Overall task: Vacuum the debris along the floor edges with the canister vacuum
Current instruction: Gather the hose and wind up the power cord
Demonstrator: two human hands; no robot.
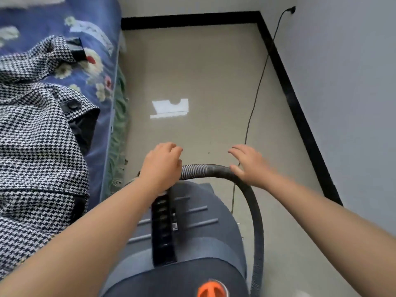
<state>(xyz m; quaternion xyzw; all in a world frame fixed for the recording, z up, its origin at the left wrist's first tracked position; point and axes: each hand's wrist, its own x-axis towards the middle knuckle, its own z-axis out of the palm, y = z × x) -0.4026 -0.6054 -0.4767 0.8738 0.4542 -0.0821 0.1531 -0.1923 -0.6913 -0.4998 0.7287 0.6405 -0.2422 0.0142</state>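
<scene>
Bed [64, 67] with a houndstooth coat [36, 133] fills the left of the frame, so the strip of floor [192, 71] beside it is tight. Left hand [162, 166] looks clenched around the hose [205, 169] near the canister vacuum [192, 232] at bottom centre, though the grip is partly hidden. Right hand [248, 161] is released, fingers spread, resting on the hose. I'd grip properly with both, then steer toward the black skirting [300, 108] on the right, minding the cord [257, 91].
</scene>
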